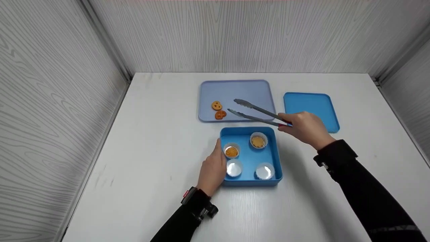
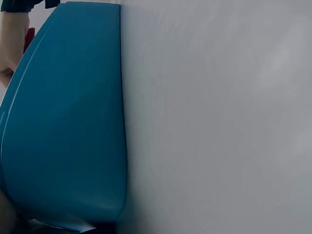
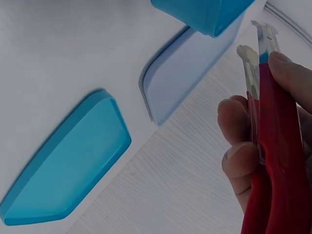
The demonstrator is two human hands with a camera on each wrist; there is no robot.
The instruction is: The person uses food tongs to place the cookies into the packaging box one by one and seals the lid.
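My right hand (image 1: 307,127) grips the red handles of metal tongs (image 1: 257,108), whose spread tips reach over a lilac tray (image 1: 240,89). Just left of those tips, a round cookie (image 1: 217,105) with dark spots and a browner pretzel-shaped cookie (image 1: 220,115) lie on the tray. Against the left wall of a blue box (image 1: 248,183) rests my left hand (image 1: 212,171), fingers extended along its outside. Inside the box, one paper cup holds a swirled cookie (image 1: 231,152) and another a scalloped cookie (image 1: 258,142). Two paper cups (image 1: 234,168) at the front show shiny bases.
A flat blue tray (image 1: 310,104) lies on the white table (image 1: 161,141), right of the lilac tray and partly behind my right hand. Wood-grain panels (image 1: 215,37) rise at the back and on both sides.
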